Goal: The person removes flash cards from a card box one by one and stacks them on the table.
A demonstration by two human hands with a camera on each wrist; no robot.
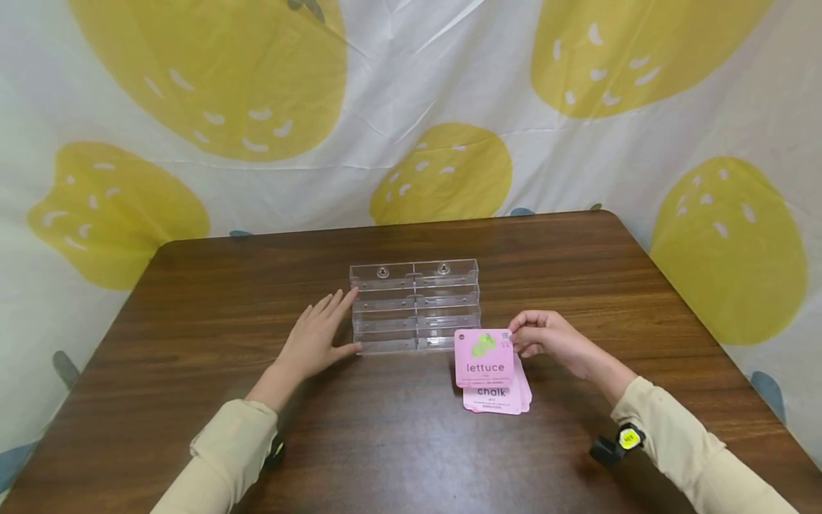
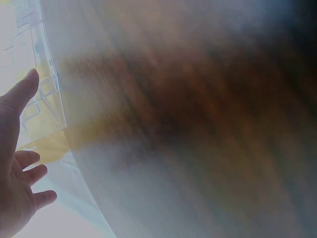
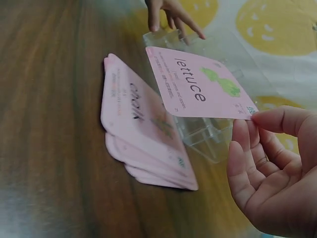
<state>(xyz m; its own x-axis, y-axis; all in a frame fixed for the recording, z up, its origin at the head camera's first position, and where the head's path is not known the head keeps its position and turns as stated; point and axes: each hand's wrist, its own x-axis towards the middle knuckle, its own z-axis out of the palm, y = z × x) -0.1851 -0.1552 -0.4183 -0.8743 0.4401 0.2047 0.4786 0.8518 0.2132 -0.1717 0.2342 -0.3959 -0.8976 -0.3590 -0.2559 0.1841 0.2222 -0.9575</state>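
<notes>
My right hand (image 1: 551,337) pinches a pink flash card (image 1: 484,358) by its upper right corner, between thumb and fingers. The card reads "lettuce" and shows a green picture. Below it lies a small stack of pink cards (image 3: 141,124), the top one reading "chalk"; the lettuce card overlaps the stack in the head view. A clear plastic rack (image 1: 416,307) with two columns of tiers sits mid-table. At its left side my left hand (image 1: 317,334) has its fingers extended, fingertips and thumb right at the rack's edge. In the left wrist view, the thumb overlaps the rack.
A brown wood-grain table (image 1: 212,307) with rounded corners carries everything. Behind and around it hangs a white cloth (image 1: 359,93) printed with large yellow fruit shapes. A black strap device with a yellow-green face (image 1: 629,437) is on the right wrist.
</notes>
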